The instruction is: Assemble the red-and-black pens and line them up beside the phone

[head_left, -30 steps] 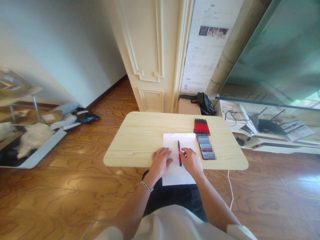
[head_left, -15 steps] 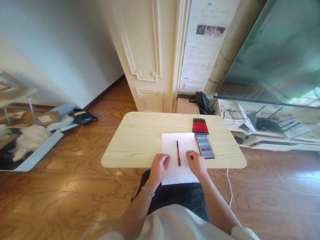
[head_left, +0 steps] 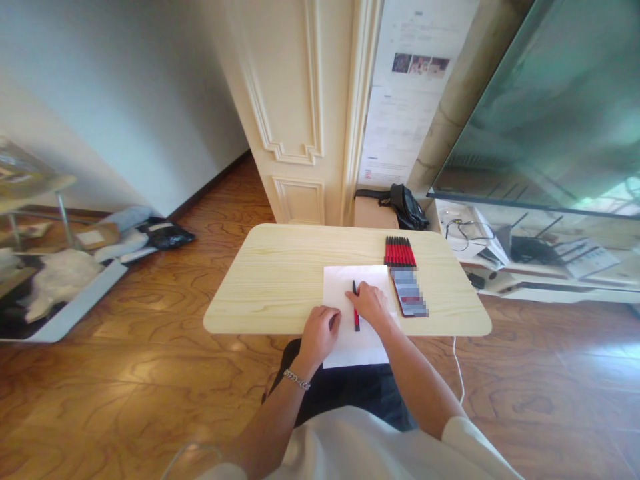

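A red pen with black ends (head_left: 357, 320) lies lengthwise on a white sheet of paper (head_left: 340, 350). Over its upper half is my right hand (head_left: 373, 303), thumb to the left and fingers to the right, closed about the barrel; part of the pen is hidden beneath the thumb. My left hand (head_left: 320, 330) rests on the paper's left edge, loosely curled, with nothing visible in it. Just right of the paper is a phone (head_left: 410, 293) with a blurred screen. Behind the phone, several similar red and black pens (head_left: 400, 251) lie side by side in a row.
The light wooden table (head_left: 270, 280) has rounded corners and stands before a cream panelled door (head_left: 295, 80). Behind it are a black bag (head_left: 407, 207) on a box and a low cabinet with a router (head_left: 535, 250). A white cable (head_left: 459, 380) hangs at the right.
My right hand has moved left and forward from the paper's right side onto the pen. My left hand has stayed in place, and the pen remains on the paper.
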`<control>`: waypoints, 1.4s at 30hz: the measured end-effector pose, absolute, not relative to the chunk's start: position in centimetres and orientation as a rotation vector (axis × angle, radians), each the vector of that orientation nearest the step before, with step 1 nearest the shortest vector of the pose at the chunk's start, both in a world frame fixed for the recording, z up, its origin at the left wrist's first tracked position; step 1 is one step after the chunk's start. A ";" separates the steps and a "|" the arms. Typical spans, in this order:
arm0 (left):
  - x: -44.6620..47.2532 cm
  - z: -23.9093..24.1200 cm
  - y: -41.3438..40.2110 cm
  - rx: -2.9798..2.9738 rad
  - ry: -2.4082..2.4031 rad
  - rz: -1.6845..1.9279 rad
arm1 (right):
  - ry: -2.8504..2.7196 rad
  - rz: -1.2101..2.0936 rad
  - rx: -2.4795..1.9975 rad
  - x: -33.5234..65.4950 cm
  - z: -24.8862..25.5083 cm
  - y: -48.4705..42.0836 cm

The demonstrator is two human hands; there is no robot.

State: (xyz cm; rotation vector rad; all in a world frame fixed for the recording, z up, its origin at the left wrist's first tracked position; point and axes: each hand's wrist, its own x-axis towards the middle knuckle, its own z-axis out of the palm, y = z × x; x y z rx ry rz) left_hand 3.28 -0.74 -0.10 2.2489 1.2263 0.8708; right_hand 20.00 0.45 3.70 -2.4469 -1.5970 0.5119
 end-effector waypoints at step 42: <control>8.3 2.0 -3.7 0.849 0.799 0.895 | -0.666 1.165 -1.226 18.7 3.7 -2.3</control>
